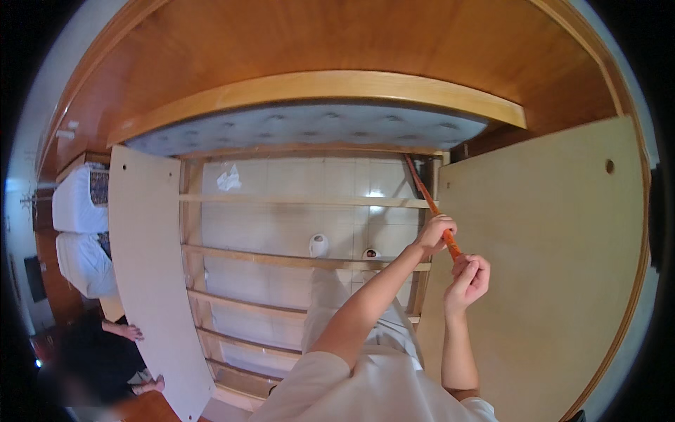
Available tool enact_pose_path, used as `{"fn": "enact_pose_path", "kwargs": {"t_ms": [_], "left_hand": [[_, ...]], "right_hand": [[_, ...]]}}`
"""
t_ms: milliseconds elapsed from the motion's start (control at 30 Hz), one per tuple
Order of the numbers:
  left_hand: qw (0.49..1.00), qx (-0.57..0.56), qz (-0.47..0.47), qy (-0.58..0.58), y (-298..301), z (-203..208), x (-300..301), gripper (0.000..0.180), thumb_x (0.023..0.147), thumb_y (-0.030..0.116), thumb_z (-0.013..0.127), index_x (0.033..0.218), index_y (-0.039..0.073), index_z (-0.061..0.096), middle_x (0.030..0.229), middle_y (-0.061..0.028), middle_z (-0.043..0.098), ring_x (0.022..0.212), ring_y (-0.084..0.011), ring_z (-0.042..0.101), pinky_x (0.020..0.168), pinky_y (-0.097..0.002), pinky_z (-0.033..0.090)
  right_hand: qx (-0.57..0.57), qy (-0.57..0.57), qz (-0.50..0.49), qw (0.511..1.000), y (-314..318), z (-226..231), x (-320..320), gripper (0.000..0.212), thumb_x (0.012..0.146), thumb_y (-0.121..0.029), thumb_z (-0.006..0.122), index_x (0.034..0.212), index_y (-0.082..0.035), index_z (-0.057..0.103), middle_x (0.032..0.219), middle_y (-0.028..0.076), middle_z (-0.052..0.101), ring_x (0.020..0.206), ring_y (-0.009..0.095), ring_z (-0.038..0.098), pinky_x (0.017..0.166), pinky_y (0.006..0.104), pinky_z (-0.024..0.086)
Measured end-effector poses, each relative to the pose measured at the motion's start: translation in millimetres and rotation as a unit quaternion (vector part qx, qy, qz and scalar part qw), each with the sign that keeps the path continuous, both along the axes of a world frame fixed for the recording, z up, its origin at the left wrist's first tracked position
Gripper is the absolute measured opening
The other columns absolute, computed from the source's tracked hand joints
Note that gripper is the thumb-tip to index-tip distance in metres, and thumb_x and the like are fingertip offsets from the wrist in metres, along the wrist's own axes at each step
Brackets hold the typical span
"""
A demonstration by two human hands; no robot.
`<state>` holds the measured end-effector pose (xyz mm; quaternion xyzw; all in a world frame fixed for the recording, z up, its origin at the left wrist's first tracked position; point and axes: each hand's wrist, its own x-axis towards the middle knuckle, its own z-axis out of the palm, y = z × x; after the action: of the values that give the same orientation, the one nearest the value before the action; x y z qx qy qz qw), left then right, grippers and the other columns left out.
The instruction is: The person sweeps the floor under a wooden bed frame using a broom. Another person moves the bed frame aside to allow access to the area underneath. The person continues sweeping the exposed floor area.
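An orange pole slants from the far right corner of the wooden bed frame toward me. My left hand is closed around it, and my right hand grips its near end, a little lower and farther right. Something dark shows by the far end of the pole, but I cannot make out its kind. Inside the frame, a crumpled white paper or tissue lies on the tiled floor, near the far left corner. My white shoes stand on the tiles between slats.
A large pale board lies to the right and another to the left. A person at lower left rests both hands on the left board. Beyond the frame rises a tufted grey headboard. White-covered bundles sit farther left.
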<state>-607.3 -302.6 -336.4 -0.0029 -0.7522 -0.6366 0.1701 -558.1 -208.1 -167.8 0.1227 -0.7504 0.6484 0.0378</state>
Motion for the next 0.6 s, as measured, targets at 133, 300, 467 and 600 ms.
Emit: {"fn": "enact_pose_path", "kwargs": {"t_ms": [133,300,467,600], "left_hand": [[0.992,-0.094,-0.059,-0.055,-53.1,-15.0,21.0,0.013,0.064,0.002,0.068,0.070,0.007,0.058,0.077,-0.0126,0.063,0.083,-0.0359,0.062,0.075,-0.0450,0.050],[0.981,-0.125,-0.047,-0.143,-139.3,-7.1,89.5,0.013,0.063,0.002,0.068,0.073,0.008,0.062,0.079,-0.0139,0.064,0.085,-0.0378,0.063,0.076,-0.0460,0.051],[0.955,-0.194,0.045,-0.221,-247.5,-72.0,190.8,0.013,0.065,0.005,0.069,0.077,0.007,0.065,0.083,-0.0133,0.066,0.089,-0.0357,0.065,0.080,-0.0466,0.052],[0.920,-0.258,0.025,-0.293,-354.5,-114.4,272.9,0.010,0.066,0.007,0.069,0.075,0.010,0.067,0.083,-0.0113,0.067,0.089,-0.0339,0.065,0.082,-0.0457,0.051]], "right_hand": [[0.048,0.014,-0.002,0.999,-27.1,-13.4,-2.2,0.019,0.105,-0.013,0.048,0.103,0.001,0.061,0.078,0.002,0.058,0.062,0.007,0.047,0.054,0.0224,0.037],[0.039,-0.033,0.060,0.997,-86.3,-12.0,18.9,0.021,0.106,-0.016,0.049,0.108,0.001,0.062,0.070,0.000,0.053,0.063,0.008,0.048,0.059,0.0244,0.045],[0.071,-0.167,0.058,0.982,-175.0,-81.1,77.7,0.024,0.104,-0.021,0.054,0.104,-0.001,0.068,0.085,0.003,0.065,0.073,0.011,0.063,0.069,0.0288,0.055],[0.073,-0.205,0.169,0.961,-262.3,-136.8,148.0,0.025,0.105,-0.020,0.052,0.105,0.001,0.066,0.080,0.002,0.061,0.074,0.009,0.059,0.070,0.0264,0.053]]}}
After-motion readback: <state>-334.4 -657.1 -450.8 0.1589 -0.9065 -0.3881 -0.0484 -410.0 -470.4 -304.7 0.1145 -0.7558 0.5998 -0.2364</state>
